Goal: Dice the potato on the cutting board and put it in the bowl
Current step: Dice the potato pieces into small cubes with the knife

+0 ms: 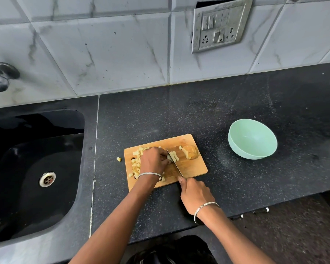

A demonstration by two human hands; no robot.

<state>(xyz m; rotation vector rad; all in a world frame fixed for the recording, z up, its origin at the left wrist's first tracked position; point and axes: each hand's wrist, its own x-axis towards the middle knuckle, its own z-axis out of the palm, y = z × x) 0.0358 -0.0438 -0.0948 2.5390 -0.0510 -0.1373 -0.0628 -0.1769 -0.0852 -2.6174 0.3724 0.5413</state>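
Note:
A wooden cutting board (192, 166) lies on the black counter. Several pale potato dice (136, 164) are piled on its left part, and an uncut potato chunk (190, 152) sits at its far right corner. My left hand (153, 161) holds potato strips (174, 155) down with curled fingers. My right hand (195, 194) grips the knife handle; the knife blade (176, 165) runs across the strips, right beside my left fingers. An empty mint-green bowl (252, 139) stands to the right of the board, tipped slightly.
One stray potato cube (119, 159) lies on the counter just left of the board. A black sink (36, 178) with a metal drain fills the left side, a tap (0, 75) above it. The counter's front edge runs below my right wrist.

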